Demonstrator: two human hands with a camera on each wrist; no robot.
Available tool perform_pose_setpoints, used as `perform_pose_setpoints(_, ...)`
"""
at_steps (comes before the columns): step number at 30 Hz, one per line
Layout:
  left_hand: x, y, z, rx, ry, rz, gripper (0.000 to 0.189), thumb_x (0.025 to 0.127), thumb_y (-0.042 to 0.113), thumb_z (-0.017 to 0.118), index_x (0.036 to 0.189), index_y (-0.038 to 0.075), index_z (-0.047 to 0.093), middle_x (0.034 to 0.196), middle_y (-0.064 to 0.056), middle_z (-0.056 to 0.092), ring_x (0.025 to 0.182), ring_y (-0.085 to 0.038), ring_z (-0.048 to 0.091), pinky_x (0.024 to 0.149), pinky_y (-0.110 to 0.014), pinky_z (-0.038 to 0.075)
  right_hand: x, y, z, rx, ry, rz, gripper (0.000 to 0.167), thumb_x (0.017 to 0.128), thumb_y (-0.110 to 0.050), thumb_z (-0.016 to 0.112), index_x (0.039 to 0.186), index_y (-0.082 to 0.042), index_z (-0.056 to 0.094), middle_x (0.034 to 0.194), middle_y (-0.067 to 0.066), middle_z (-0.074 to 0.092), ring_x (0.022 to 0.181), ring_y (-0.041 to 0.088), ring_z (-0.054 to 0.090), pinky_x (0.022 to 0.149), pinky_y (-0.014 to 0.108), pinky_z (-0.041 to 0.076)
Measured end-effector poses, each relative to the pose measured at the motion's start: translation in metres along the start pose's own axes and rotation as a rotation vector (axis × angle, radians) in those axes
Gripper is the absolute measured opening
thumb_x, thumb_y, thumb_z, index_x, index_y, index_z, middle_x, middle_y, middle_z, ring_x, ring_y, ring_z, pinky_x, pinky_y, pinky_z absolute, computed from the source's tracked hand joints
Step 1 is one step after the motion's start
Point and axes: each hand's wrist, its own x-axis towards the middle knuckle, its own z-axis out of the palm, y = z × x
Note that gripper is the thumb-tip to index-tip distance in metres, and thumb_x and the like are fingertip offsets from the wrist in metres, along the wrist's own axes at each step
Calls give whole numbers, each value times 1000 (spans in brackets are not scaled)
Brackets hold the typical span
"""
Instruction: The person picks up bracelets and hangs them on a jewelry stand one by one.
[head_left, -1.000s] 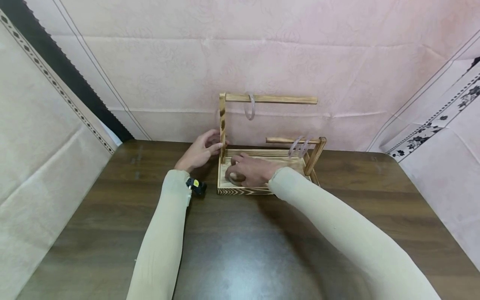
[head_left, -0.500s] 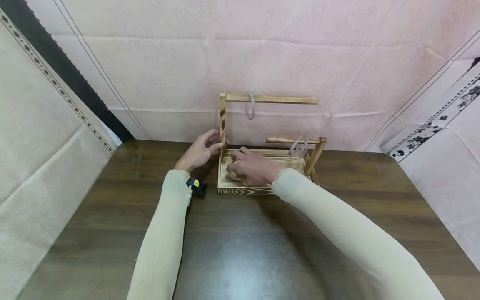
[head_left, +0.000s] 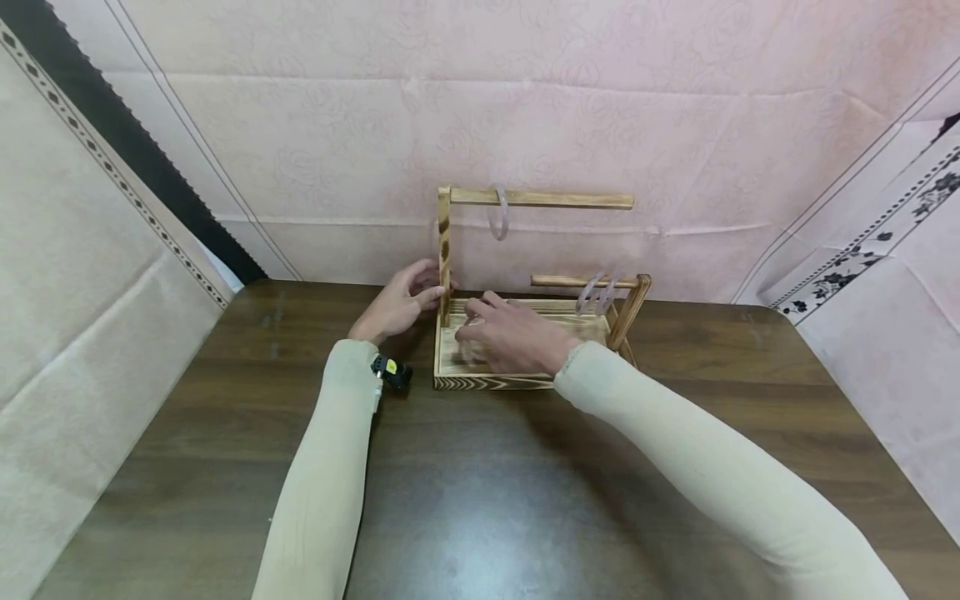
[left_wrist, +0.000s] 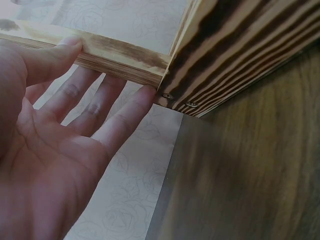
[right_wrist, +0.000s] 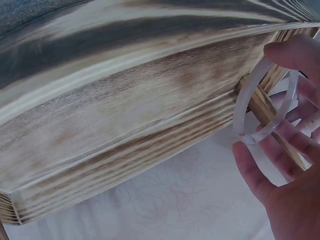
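Note:
My left hand (head_left: 401, 302) holds the left upright post (head_left: 445, 242) of a wooden display stand. In the left wrist view the thumb (left_wrist: 70, 45) lies on one side of the post and the fingers on the other. Over the left part of the stand's tray (head_left: 487, 382), my right hand (head_left: 517, 335) holds a translucent pale bangle (right_wrist: 240, 112) by its rim between thumb and fingertips. The post is seen through the bangle's opening in the right wrist view. From the head, the right hand mostly hides this bangle.
One bangle (head_left: 506, 215) hangs on the stand's upper bar (head_left: 570, 199). Two more bangles (head_left: 587, 295) hang on the lower bar (head_left: 555, 281), near its right support (head_left: 630, 315). The stand sits at the back of a brown table (head_left: 450, 467), before a pale cloth (head_left: 360, 150).
The right hand has shifted slightly right over the tray, and its bangle has tilted, showing less of its opening. The left hand stays on the post.

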Motion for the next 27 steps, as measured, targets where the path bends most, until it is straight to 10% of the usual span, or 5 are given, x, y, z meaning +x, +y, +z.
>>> perform_pose_setpoints(27, -1, -1, 0, 1, -12, 24, 36, 105, 8, 54, 140, -1, 50, 134, -26, 61, 126, -38, 58, 108, -47, 53, -22, -5, -12, -97, 184, -82, 49, 76, -25, 87, 120, -26, 68, 129, 7, 58, 111, 29, 55, 88, 39, 57)
